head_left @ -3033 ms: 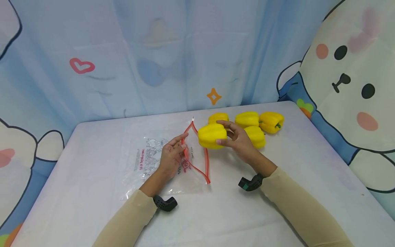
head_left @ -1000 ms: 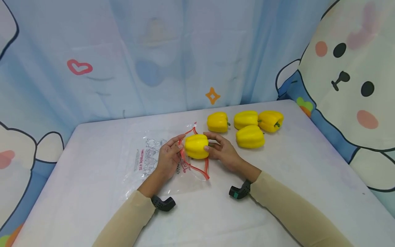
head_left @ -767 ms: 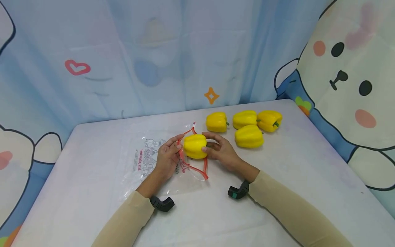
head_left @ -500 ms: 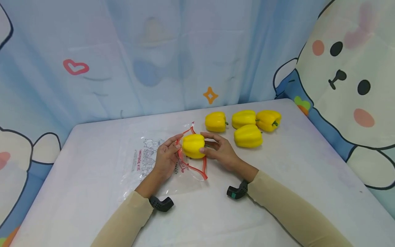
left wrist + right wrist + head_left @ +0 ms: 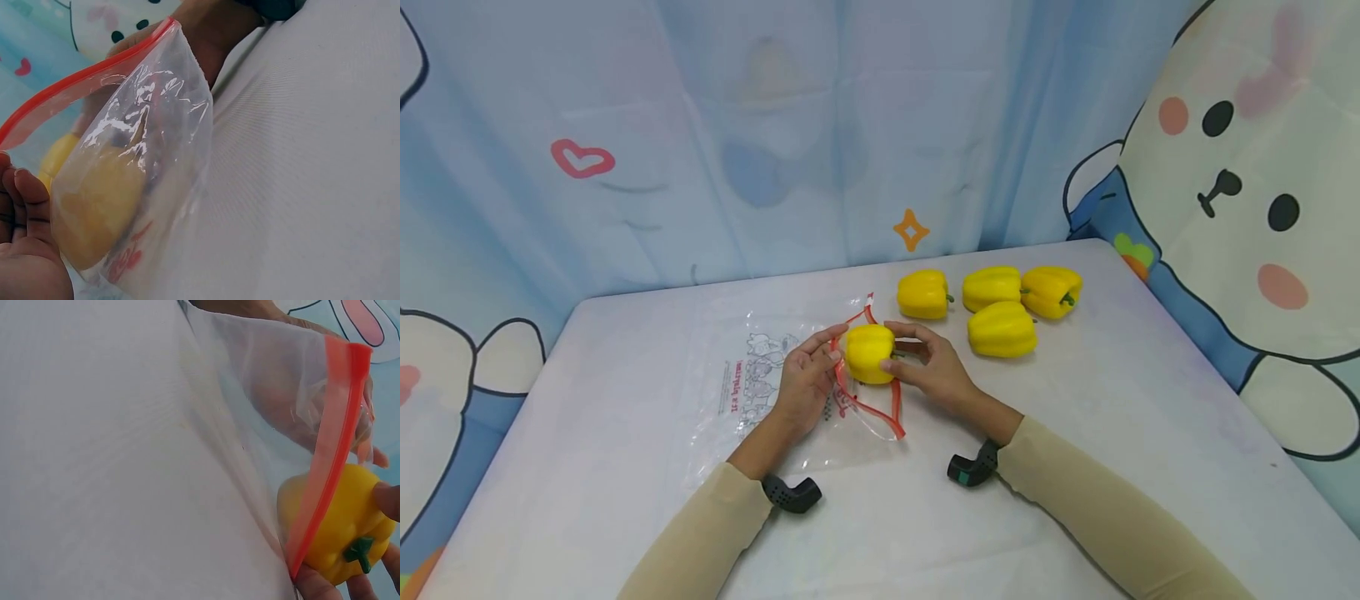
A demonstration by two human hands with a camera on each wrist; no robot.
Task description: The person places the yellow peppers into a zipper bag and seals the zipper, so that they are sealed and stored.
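Note:
A clear zip bag (image 5: 748, 375) with a red zip strip (image 5: 880, 414) and printed drawings lies on the table, its mouth spread towards the right. At the mouth's near-left edge, my left hand (image 5: 805, 379) pinches the rim between thumb and fingers. My right hand (image 5: 938, 367) holds a yellow bell pepper (image 5: 868, 354), thumb on the near side and fingers on the far side. In the right wrist view, the pepper (image 5: 350, 519) sits partly behind the red strip, its green stem facing my right hand. Through the plastic in the left wrist view, the pepper (image 5: 103, 206) looks hazy.
Several more yellow bell peppers lie at the back right, including a lone one (image 5: 923, 294) behind the bag mouth and a nearer one (image 5: 1002, 329). The white-covered table (image 5: 880, 533) ends at a blue printed curtain (image 5: 820, 142).
Over three seconds my right hand has carried the bell pepper leftward from beside the bag into its mouth. My left hand has kept hold of the rim. The last half second shows little movement.

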